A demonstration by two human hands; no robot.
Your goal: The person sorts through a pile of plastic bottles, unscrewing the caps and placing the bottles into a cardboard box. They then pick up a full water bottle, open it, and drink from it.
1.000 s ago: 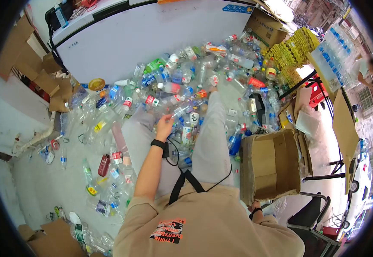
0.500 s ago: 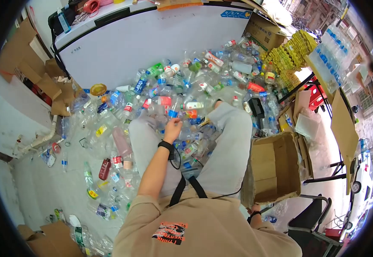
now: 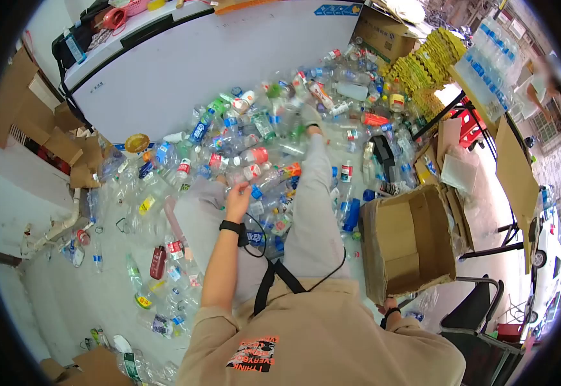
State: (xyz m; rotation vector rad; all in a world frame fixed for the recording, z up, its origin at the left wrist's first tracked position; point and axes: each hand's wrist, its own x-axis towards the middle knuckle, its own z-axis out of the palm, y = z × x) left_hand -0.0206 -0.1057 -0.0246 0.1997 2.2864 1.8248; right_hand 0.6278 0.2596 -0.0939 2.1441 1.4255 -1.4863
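My left hand [image 3: 237, 196], a black band on its wrist, is over the bottle heap between my legs. Its fingers are curled close to a blue cap [image 3: 256, 192] on a clear plastic bottle; whether they grip this bottle I cannot make out. Just above lie clear bottles with red labels, among them one red-labelled bottle [image 3: 251, 156]. At my right side, my right hand [image 3: 390, 304] grasps the lower near edge of an open cardboard box [image 3: 370, 257], its fingers partly hidden. The box is tilted, its inside facing me. My right foot [image 3: 310, 119] is stretched into the heap.
A white chest freezer [image 3: 216, 67] backs the heap of bottles. Yellow egg trays [image 3: 428, 61] and packed water bottles [image 3: 489, 61] stand at right, near a black chair [image 3: 473, 312]. A blue bottle [image 3: 351, 215] lies by my right leg. More bottles lie at left.
My right leg has straightened forward, pushing its foot into the bottles, some of which have shifted. My left hand has moved left. The view has turned slightly; my right hand stays at the box.
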